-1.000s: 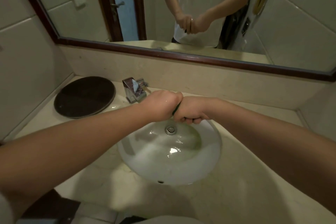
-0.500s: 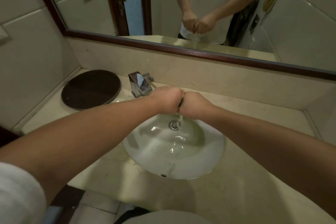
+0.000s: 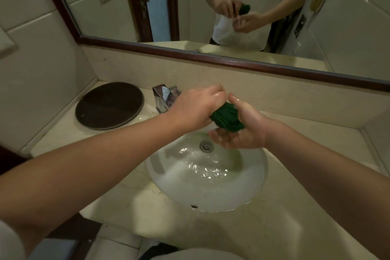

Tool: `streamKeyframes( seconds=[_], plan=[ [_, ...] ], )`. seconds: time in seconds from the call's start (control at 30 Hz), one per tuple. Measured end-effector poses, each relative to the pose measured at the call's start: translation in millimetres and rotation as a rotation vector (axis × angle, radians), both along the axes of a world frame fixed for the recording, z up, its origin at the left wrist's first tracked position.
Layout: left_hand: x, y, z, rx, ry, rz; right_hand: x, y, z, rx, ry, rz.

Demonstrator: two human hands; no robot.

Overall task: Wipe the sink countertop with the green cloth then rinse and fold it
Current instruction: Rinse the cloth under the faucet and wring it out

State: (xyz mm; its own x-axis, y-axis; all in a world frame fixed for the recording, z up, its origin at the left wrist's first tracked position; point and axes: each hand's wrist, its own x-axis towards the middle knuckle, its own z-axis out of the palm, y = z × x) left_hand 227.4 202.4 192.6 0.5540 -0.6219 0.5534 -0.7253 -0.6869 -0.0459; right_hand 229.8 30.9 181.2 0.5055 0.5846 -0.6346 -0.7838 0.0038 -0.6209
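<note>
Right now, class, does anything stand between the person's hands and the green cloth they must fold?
Nothing visible does. The green cloth is bunched in a wad directly between both hands over the sink: the left hand grips it from one side, and the right hand cups it, palm open.

My fists, pressed together mid-frame one second ago, have parted. My right hand (image 3: 242, 131) now lies palm-up, cradling the balled green cloth (image 3: 226, 118), previously almost hidden. My left hand (image 3: 196, 107) grips its left end.
</note>
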Motion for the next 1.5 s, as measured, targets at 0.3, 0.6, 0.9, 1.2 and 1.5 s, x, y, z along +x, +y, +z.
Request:
streamKeyframes(
  seconds=[0.3, 0.6, 0.9, 1.2, 1.5],
  plan=[
    [-4, -3, 33, -0.002, -0.300, -0.281, -39, 16, 7, 0.865, 0.110, 0.329],
    [5, 10, 47, 0.150, -0.328, -0.418, -20, 13, 37, 0.476, 0.066, 0.552],
    [6, 7, 47, 0.679, 0.115, 0.083, -10, 30, 44, -0.535, -0.456, 0.321],
    [18, 2, 47, 0.649, 0.364, 0.211, 5, 53, 17, -0.646, -0.667, 0.077],
    [22, 4, 35, 0.619, 0.433, 0.256, 8, 58, 4, -0.721, -0.779, -0.004]
  ],
)
